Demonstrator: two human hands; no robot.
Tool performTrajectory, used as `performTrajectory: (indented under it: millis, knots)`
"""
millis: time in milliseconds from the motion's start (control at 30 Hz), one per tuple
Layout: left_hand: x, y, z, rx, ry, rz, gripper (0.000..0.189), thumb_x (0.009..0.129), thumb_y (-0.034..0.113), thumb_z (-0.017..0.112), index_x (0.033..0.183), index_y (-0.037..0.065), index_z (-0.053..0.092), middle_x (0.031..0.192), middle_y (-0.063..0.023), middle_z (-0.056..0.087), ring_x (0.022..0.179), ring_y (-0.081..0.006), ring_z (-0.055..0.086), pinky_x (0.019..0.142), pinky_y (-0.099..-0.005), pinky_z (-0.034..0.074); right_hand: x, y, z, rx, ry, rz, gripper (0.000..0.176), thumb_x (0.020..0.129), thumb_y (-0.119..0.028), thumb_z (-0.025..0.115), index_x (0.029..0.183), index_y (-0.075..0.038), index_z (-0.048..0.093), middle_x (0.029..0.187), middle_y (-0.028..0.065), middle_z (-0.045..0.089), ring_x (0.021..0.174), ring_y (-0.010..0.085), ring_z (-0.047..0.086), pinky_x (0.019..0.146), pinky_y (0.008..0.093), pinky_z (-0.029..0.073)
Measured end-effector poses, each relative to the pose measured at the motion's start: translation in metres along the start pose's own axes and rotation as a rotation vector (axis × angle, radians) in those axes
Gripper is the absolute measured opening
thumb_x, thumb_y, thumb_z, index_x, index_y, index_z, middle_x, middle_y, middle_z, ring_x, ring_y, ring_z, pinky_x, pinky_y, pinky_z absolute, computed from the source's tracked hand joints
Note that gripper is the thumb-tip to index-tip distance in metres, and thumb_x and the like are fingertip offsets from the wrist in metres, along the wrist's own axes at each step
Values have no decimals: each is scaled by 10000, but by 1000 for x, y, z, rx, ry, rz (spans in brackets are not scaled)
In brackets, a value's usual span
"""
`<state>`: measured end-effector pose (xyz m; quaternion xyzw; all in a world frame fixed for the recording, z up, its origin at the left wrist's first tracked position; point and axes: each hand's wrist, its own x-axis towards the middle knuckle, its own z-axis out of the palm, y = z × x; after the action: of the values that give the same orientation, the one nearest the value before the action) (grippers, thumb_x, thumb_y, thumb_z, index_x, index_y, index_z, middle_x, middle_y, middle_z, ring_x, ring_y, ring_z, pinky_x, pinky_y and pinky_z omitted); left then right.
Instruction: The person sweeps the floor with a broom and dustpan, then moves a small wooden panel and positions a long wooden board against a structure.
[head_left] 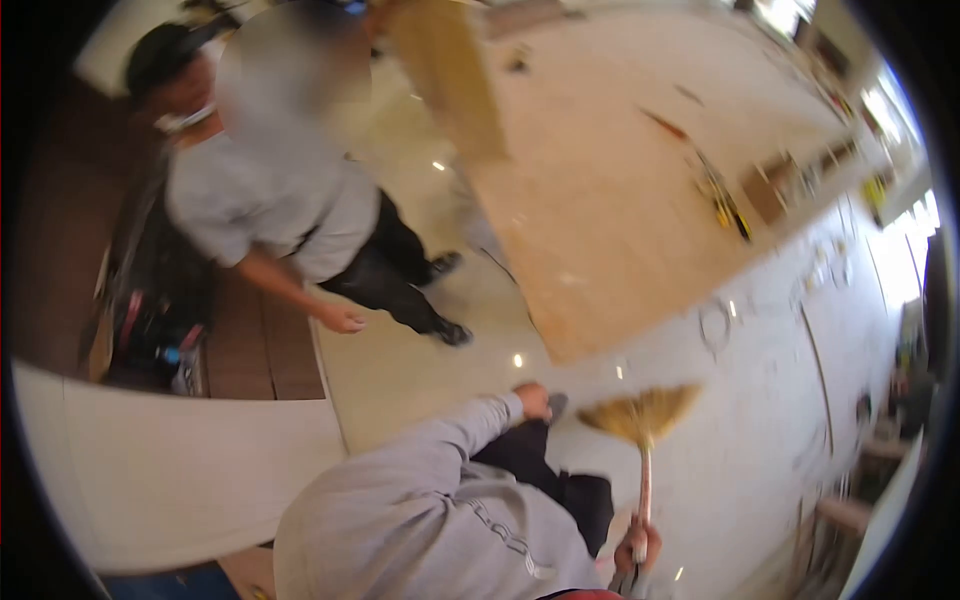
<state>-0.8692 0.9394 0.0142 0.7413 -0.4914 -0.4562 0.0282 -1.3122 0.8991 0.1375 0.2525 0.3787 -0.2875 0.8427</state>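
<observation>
My right hand (638, 548) grips the pinkish handle of a straw broom (640, 412) low in the view. The broom's fan-shaped bristles rest on the pale floor in front of me. My left hand (533, 400) reaches out of a grey sleeve and hangs beside my dark trouser leg, a little left of the bristles. Its fingers look curled, but blur hides whether it holds anything. My grey hooded top fills the bottom centre.
Another person in a grey t-shirt and black trousers (270, 200) walks at the upper left, one hand hanging down. A large pale wooden board (600, 200) with tools on it lies across the floor. There is a white panel (180, 470) at the lower left and a dark tool bag (150, 320) at the left.
</observation>
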Motion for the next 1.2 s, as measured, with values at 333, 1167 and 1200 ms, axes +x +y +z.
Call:
performTrajectory:
  millis: [333,1167,1200]
  knots:
    - [48,44,67,-59,71,-50,261,775,173,628,1006,53,649,954,-148,653,902,-267,625,811,-348,486,39,-34,-16,1,158,230,264,888,-90,476,1150,-81,504,602,-14,404,466,82,409,412,241,371]
    - [578,-125,276,163,585,-512,378,794,262,624,1092,41,549,1135,-192,536,1058,-358,518,892,-465,432,165,-244,-118,-353,706,463,391,819,-108,571,1185,-81,434,566,70,425,329,141,364,279,286,339]
    - [580,-131,285,157,575,-520,378,794,262,624,1092,41,549,1135,-192,536,1058,-358,518,892,-465,432,174,-242,-103,-429,801,424,214,831,-84,547,1034,-52,487,588,40,440,421,117,397,357,243,348]
